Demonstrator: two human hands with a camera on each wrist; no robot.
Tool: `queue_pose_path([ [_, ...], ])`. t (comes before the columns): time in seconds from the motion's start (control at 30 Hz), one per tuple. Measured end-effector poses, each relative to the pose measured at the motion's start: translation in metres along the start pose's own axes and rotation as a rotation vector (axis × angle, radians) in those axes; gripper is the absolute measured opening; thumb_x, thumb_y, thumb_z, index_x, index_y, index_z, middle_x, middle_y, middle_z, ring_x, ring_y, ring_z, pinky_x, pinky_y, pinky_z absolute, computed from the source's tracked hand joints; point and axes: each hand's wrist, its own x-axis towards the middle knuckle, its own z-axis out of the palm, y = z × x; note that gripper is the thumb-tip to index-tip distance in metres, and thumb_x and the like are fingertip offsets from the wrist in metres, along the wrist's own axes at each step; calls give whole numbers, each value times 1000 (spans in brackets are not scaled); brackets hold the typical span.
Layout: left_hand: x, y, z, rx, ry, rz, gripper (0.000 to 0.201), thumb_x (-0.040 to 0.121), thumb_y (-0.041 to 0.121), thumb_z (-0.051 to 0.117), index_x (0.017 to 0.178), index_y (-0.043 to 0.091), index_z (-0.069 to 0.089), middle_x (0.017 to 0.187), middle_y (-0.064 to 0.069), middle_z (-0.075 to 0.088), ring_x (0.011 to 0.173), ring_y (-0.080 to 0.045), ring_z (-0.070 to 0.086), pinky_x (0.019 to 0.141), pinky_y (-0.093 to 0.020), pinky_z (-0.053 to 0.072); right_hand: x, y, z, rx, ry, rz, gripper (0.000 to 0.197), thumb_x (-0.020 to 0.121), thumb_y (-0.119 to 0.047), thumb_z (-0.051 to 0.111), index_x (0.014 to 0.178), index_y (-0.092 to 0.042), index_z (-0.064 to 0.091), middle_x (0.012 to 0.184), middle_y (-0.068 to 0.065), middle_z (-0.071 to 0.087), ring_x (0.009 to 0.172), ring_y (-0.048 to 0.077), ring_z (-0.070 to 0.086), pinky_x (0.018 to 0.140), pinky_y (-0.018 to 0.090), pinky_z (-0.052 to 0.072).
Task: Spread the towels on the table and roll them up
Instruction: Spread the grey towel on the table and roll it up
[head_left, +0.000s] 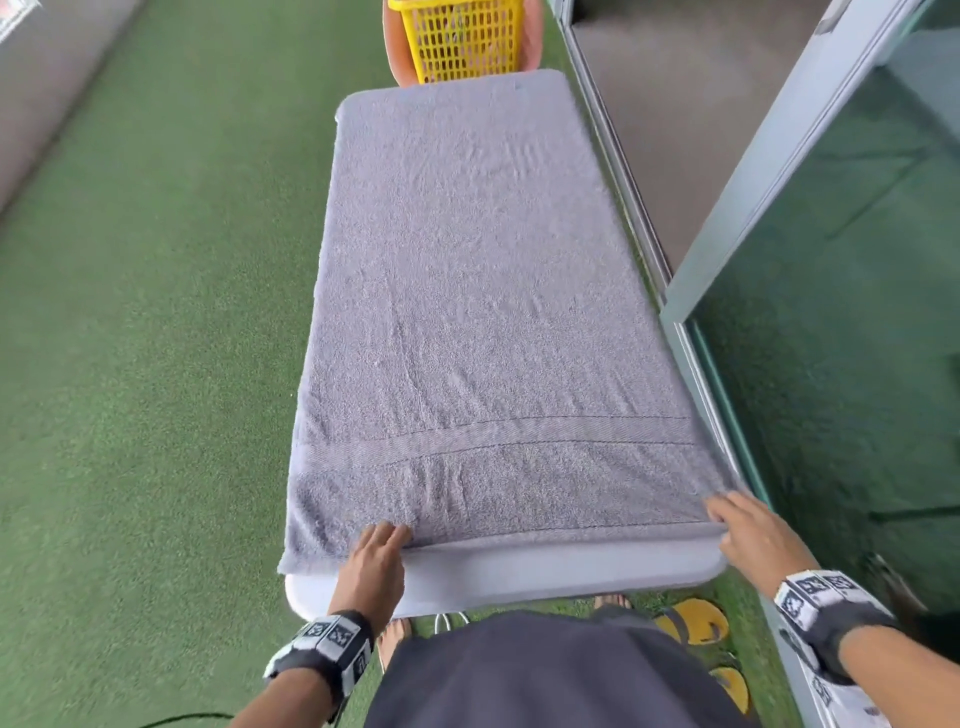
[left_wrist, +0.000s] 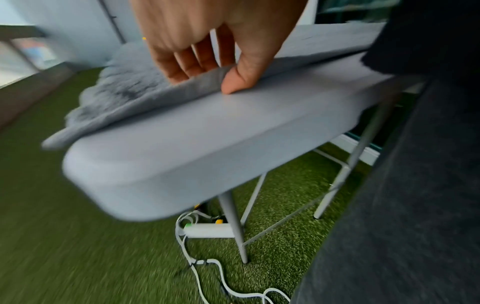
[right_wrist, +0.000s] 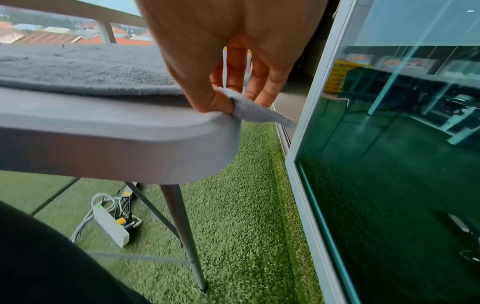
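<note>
A grey towel (head_left: 483, 291) lies spread flat along the white tabletop (head_left: 561, 574), filling mid-frame. At the lower edge, the left hand (head_left: 375, 564) pinches its near hem, while the right hand (head_left: 753, 535) pinches the lower-right corner. A yellow basket (head_left: 462, 39) stands at top centre.

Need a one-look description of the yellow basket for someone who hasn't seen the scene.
Start at the long white folding table on the green turf, covered end to end by a grey towel. Follow the towel to its far end, away from the person; the yellow basket stands just past that edge. It is the only bright yellow plastic lattice there, set against something orange behind it.
</note>
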Motion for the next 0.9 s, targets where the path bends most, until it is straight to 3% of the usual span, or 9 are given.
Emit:
queue_pose_path([
  [0.1, -11, -18, -10, 19, 103, -134, 41, 64, -15, 67, 95, 11, 63, 83, -1, 58, 74, -15, 45, 66, -31, 49, -12, -2, 5, 44, 82, 39, 30, 77, 1, 63, 87, -27, 57, 80, -16, 48, 71, 7, 52, 61, 20, 35],
  [0.2, -20, -42, -22, 20, 177, -284, 30, 75, -12, 64, 97, 7, 67, 88, -5, 65, 78, -20, 54, 71, -36, 50, -14, -4, 13, 88, 167, 54, 20, 81, -3, 64, 87, -22, 67, 82, -11, 59, 71, 10, 56, 64, 29, 47],
  [0.33, -23, -60, -31, -9, 200, -209, 25, 77, -12, 66, 93, 6, 72, 79, -8, 69, 65, -21, 60, 62, -32, 50, -15, -10, 20, 196, 228, 71, 18, 81, 2, 67, 89, -12, 73, 92, -1, 68, 87, 21, 59, 83, 37, 47],
  [0.5, -40, -66, -30, 18, 173, -149, 25, 74, -16, 67, 85, 6, 72, 75, -3, 70, 62, -14, 58, 62, -29, 49, -21, -1, 26, 135, 212, 38, 19, 80, -5, 68, 74, -23, 68, 80, -14, 62, 76, 15, 56, 76, 33, 39],
  [0.6, -60, -66, -28, 35, 155, -171, 15, 79, 6, 62, 76, 20, 69, 70, 11, 65, 61, -5, 50, 68, -32, 40, -28, 7, 36, 45, 196, 42, 30, 81, -10, 67, 61, -29, 56, 63, -16, 52, 67, 9, 51, 75, 35, 38],
  [0.7, -67, -67, -27, 25, 133, -237, 25, 81, 20, 54, 66, 39, 53, 63, 19, 55, 62, -3, 49, 75, -34, 27, -31, 6, 40, -15, 224, 66, 41, 88, -12, 60, 53, -30, 47, 54, -10, 48, 64, 7, 47, 81, 37, 33],
  [0.77, -61, -64, -28, 49, 107, -306, 28, 87, 19, 56, 70, 40, 47, 68, 18, 53, 68, -7, 48, 78, -36, 26, -28, 1, 40, 3, 247, 104, 38, 91, -14, 55, 58, -31, 46, 58, -12, 51, 67, 8, 48, 85, 37, 30],
  [0.83, -56, -60, -32, 112, 124, -384, 13, 84, 23, 64, 89, 33, 55, 83, 11, 51, 79, -12, 44, 85, -41, 28, -25, -5, 36, -7, 273, 134, 18, 86, -17, 60, 78, -32, 54, 80, -13, 58, 80, 13, 52, 91, 40, 29],
  [0.9, -53, -56, -34, 177, 145, -423, 26, 79, 25, 69, 102, 25, 56, 95, 0, 51, 88, -18, 44, 90, -45, 30, -25, -8, 33, -39, 317, 172, 27, 77, -17, 68, 99, -30, 59, 103, -2, 58, 98, 21, 51, 96, 41, 26],
])
